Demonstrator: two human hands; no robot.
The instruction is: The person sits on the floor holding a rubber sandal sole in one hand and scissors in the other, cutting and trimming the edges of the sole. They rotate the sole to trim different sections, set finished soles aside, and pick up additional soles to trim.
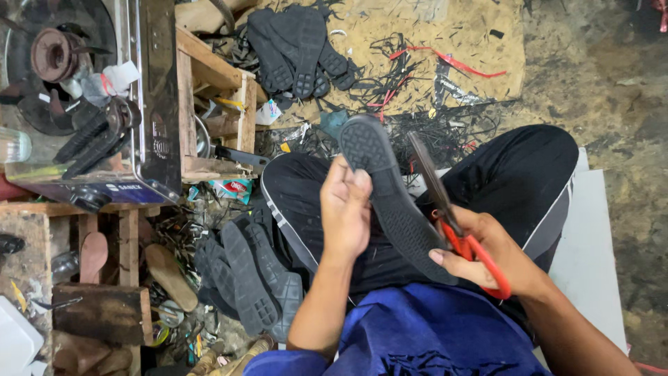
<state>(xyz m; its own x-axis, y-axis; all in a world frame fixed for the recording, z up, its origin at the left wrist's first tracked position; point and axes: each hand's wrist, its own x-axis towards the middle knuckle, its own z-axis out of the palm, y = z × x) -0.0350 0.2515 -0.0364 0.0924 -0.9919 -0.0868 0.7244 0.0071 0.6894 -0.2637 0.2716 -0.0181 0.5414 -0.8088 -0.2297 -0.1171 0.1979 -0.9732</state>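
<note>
Head view, left hand (346, 212): we see it closed around the near edge of a black shoe sole (393, 198), thumb side up, so the tread faces us and the sole stands tilted over the lap.
Head view, right hand (487, 254): we see its fingers curled through the red handles of a pair of scissors (452, 219); the dark blades lie open alongside the sole's right edge, seemingly placed to reach its rim.
Shoe sole, position: held in the air above the black trousers (515, 174), between the two hands, toe end pointing away from us.
Finished or waiting stock: a stack of like soles (247, 268) rests on the floor beside the left knee, within easy reach; a second heap of soles (296, 49) lies farther off, by the board.
Offcuts: thin black strips and a red ribbon (452, 63) are strewn over the brown board (459, 28).
Counter (209, 104): rough wood, carrying a metal stove (90, 97) with tools on it.
Hard to make out: we cannot tell whether the blades touch the sole, nor what the small tins and scraps under the counter are.
Cut off: the blue shirt (431, 334) hides the lap's near part; the stove runs out of frame.
</note>
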